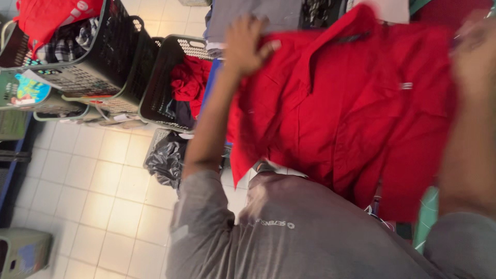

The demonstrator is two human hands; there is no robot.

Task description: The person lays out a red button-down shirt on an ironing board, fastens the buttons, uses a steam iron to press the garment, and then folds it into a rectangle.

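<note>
We are holding a red collared shirt (356, 103) spread out in front of us above our grey top. Our left hand (247, 46) is grasping its upper edge, fingers curled over the fabric; our right hand (473, 57) is blurred at the shirt's far side, so we cannot tell its grip. Black laundry baskets (113, 62) are standing on the tiled floor (98, 196) nearby
</note>
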